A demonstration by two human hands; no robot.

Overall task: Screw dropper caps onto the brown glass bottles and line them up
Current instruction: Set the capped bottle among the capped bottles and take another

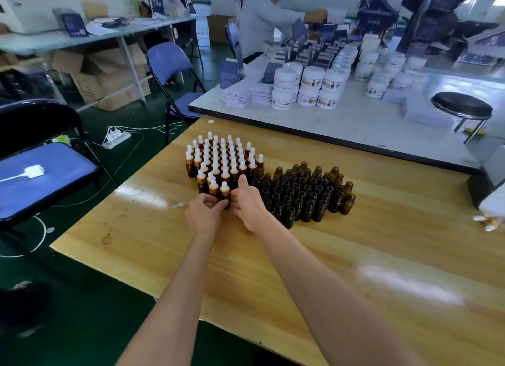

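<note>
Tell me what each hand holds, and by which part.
The left hand and right hand pinch one capped bottle by its brown glass body; the cap is free above.

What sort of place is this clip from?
Probably a small packing workshop: brown dropper bottles massed on a wooden table, white labelled jars stacked on the next table, cardboard boxes under another.

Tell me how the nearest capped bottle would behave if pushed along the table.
The capped bottle looks tall and narrow with a dropper on top, so a high push would probably tip it; push low. It is likely rigid, breakable glass, smooth enough to slide on the glossy table. Once tipped, its round body may roll.
</note>
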